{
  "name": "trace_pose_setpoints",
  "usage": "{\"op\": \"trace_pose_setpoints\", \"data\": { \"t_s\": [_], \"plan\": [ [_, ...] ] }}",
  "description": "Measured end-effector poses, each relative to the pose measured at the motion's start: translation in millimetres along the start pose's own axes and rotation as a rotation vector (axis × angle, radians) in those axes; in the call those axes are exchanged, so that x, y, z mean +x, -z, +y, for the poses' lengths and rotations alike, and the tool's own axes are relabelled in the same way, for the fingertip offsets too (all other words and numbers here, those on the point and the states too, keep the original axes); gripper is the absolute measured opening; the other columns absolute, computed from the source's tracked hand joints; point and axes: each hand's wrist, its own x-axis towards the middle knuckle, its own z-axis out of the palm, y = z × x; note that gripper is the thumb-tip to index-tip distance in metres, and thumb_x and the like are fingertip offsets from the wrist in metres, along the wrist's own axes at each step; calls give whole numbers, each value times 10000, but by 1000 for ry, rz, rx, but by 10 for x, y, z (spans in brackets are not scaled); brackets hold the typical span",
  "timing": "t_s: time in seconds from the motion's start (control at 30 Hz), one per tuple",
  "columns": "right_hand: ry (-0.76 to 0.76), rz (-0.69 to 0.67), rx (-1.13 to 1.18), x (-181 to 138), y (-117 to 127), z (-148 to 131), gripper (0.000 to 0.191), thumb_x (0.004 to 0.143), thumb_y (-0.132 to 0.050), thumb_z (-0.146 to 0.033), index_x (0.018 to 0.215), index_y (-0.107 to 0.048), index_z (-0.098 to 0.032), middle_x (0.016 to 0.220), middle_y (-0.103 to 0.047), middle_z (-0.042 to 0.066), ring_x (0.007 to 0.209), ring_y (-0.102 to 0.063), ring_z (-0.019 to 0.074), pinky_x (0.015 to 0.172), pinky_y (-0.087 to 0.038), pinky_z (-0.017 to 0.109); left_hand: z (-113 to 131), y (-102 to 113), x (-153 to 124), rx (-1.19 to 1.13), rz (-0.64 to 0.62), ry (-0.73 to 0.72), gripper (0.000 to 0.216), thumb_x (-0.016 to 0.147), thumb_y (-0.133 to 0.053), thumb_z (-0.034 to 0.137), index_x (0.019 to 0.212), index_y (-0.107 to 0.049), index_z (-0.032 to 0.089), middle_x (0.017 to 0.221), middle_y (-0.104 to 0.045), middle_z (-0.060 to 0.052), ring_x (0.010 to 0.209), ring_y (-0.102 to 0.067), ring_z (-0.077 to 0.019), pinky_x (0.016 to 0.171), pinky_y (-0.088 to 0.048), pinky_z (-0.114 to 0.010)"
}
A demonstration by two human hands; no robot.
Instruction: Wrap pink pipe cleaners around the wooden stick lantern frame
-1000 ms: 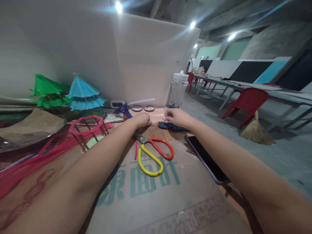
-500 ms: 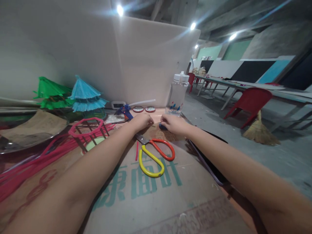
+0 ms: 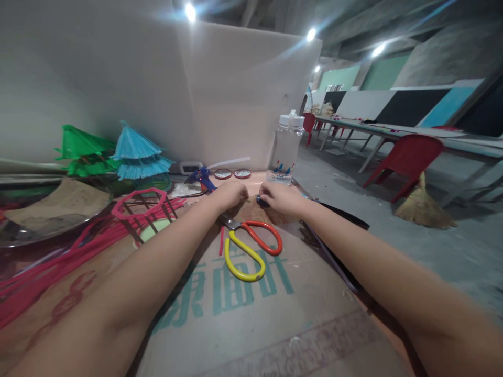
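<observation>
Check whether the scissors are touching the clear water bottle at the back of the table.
Apart. The head view shows the scissors lying flat in front of both hands, while the water bottle stands upright behind the right hand, bare cardboard between them.

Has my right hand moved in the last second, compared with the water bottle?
Yes. The right hand has shifted left, from below the water bottle toward the left hand, closing the gap above the scissors.
</observation>
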Motion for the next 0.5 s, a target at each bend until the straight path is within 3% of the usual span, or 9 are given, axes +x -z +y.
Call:
{"op": "trace_pose_setpoints", "data": {
  "t_s": [0.17,0.3,0.37,0.5],
  "plan": [
    [14,-2,7,4,-38,17,195,1021,-536,-208,1118,-699,-162,1092,-762,99,909,-631,195,687,-337,258,16,-57,65,-98,-15,49,343,834,-612,128,1094,-816,217,1074,-826,-57,972,-742,-211,823,-521,-246],
    [18,1,13,8,-66,31,197,1021,-539,-216,1123,-698,-162,1086,-765,102,904,-635,201,695,-346,264,9,-103,53,-231,26,106,211,847,-674,125,999,-808,185,1040,-811,-72,1031,-728,-237,942,-531,-305],
    [14,8,15,10,-58,28,202,1024,-537,-219,1138,-692,-160,1094,-763,108,913,-637,208,698,-346,268,3,-118,70,-322,74,152,158,875,-724,170,1024,-776,157,1081,-783,-88,1074,-710,-250,1004,-538,-386],
    [19,29,19,16,-30,20,198,1032,-526,-218,1137,-682,-155,1112,-756,112,945,-639,213,716,-347,268,26,-78,254,-587,227,220,340,977,-696,364,1237,-671,147,1274,-684,-103,1147,-672,-260,993,-580,-493]
  ]
}}
